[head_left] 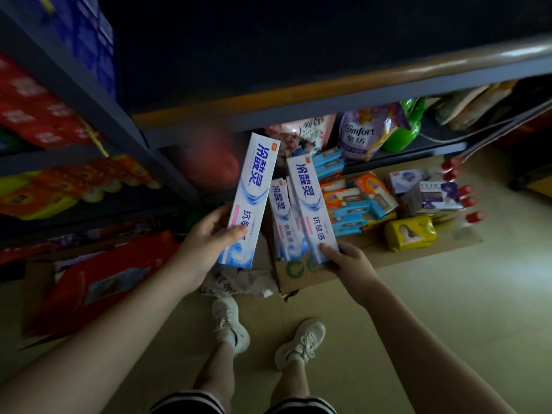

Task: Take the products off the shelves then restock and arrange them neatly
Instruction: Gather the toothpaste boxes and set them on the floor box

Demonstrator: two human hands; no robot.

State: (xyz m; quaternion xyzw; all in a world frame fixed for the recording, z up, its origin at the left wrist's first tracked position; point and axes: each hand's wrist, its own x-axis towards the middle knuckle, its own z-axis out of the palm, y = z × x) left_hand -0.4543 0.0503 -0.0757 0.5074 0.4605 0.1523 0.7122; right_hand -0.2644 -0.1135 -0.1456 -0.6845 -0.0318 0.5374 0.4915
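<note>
Toothpaste box is gripped by the left hand, raised before the shelf. Right hand pinches the bottom of a second toothpaste box over the cardboard on the floor.

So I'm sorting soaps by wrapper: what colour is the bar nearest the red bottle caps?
Yellow: the soap bar shows clearly in the head view.

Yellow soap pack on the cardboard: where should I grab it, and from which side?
Pinch the yellow soap pack across its narrow width, coming from above. It lies flat on the cardboard with its top face bare; blue packs crowd its left end, so avoid that side.
</note>
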